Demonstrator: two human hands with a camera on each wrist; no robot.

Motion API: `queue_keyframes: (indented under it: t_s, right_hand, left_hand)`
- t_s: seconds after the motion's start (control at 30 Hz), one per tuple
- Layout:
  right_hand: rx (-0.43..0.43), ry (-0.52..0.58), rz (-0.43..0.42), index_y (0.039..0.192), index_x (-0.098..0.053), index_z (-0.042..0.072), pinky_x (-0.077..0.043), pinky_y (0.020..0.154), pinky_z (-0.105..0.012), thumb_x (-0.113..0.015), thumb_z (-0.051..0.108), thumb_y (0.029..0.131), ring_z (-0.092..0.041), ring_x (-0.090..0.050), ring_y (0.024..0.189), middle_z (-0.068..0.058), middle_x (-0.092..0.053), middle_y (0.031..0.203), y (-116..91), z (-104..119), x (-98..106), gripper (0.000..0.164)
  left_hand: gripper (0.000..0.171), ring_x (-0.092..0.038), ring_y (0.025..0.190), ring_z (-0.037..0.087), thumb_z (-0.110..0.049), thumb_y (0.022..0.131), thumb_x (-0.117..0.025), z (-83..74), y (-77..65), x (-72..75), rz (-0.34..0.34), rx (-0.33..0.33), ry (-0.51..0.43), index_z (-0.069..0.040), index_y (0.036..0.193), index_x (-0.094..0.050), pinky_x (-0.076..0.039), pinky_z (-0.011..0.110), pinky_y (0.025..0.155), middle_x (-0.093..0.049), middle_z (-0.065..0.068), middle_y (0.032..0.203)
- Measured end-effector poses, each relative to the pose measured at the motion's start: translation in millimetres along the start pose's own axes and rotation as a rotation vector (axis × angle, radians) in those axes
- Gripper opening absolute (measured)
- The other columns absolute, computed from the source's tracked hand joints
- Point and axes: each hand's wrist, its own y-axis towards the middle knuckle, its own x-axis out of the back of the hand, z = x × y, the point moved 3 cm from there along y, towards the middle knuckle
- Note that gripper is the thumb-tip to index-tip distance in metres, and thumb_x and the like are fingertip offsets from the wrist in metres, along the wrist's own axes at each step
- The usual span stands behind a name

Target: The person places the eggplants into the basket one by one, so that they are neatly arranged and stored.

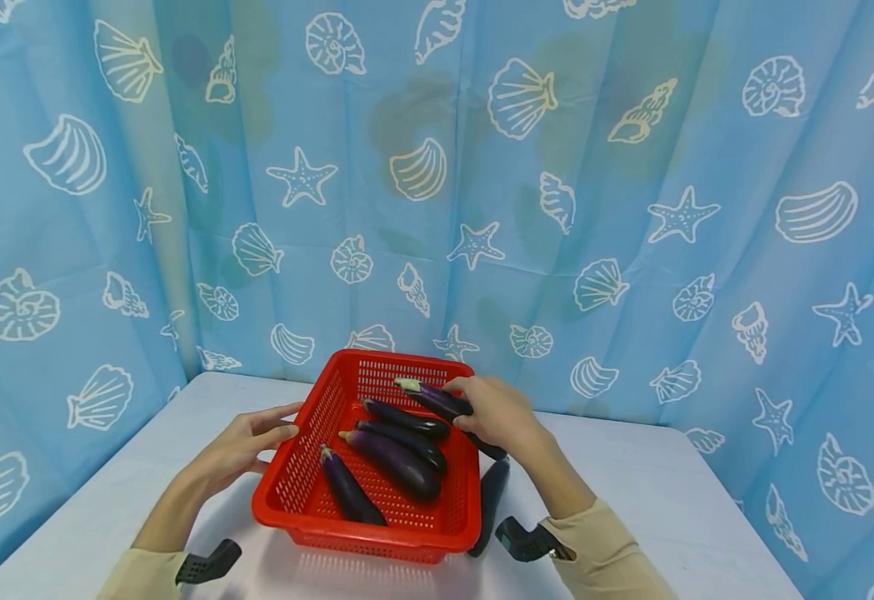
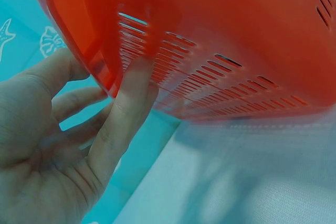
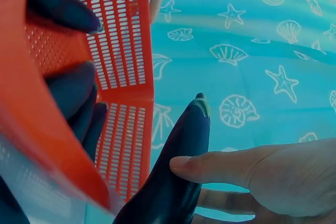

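Note:
A red plastic basket [image 1: 384, 533] with slotted walls stands on the white table and holds several dark purple eggplants [image 1: 392, 462]. My left hand [image 1: 237, 446] holds its left rim; in the left wrist view one finger [image 2: 128, 98] lies against the outer wall under the lip. Across the basket's right rim, my right hand [image 1: 500, 414] grips another eggplant [image 1: 437, 400], its pale green stem end pointing left over the basket. In the right wrist view the thumb [image 3: 215, 166] presses on this eggplant's side [image 3: 181, 156]. The fingers behind it are partly hidden.
One more eggplant [image 1: 491, 504] lies on the table just outside the basket's right wall. White tabletop [image 1: 631, 500] extends to both sides. A blue curtain [image 1: 437, 208] with white shells and starfish hangs close behind the table.

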Motion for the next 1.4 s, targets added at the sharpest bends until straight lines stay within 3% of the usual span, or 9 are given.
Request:
queue_keyframes:
  t_s: [0.23,0.5,1.17,1.4]
  right_hand:
    - [0.026,-0.013,0.006,0.13,-0.064,0.017,-0.053,0.097,-0.049,-0.078,0.02,0.084,-0.025,-0.061,0.105,-0.009,-0.068,0.123,10,11,-5,0.049]
    - [0.046,-0.034,0.002,0.132,-0.063,0.02,-0.053,0.096,-0.051,-0.078,0.023,0.084,-0.026,-0.061,0.11,-0.008,-0.066,0.129,20,23,-7,0.051]
    - [0.02,0.035,0.164,0.127,-0.066,0.019,-0.053,0.093,-0.049,-0.077,0.021,0.085,-0.024,-0.061,0.107,-0.007,-0.069,0.119,48,27,-43,0.044]
    - [-0.03,0.056,0.213,0.125,-0.067,0.02,-0.051,0.093,-0.05,-0.079,0.019,0.082,-0.025,-0.059,0.108,-0.007,-0.067,0.119,53,25,-56,0.045]
  left_hand:
    - [0.069,-0.065,0.113,0.027,-0.038,0.094,-0.064,0.3,-0.4,-1.0,0.003,0.005,-0.001,-0.015,0.153,-0.035,-0.06,0.047,0.08,-0.051,0.022,0.144]
    - [0.069,-0.065,0.113,0.027,-0.038,0.094,-0.063,1.0,-0.3,-0.5,-0.003,0.002,0.012,-0.016,0.153,-0.036,-0.06,0.047,0.08,-0.051,0.022,0.144]
    - [0.069,-0.066,0.11,0.026,-0.037,0.094,-0.064,0.2,0.4,0.0,0.011,-0.003,0.013,-0.016,0.153,-0.035,-0.06,0.047,0.079,-0.054,0.023,0.141]
    - [0.069,-0.066,0.112,0.027,-0.037,0.094,-0.064,0.1,0.2,0.2,0.009,-0.001,0.011,-0.016,0.153,-0.035,-0.06,0.048,0.08,-0.053,0.023,0.142]
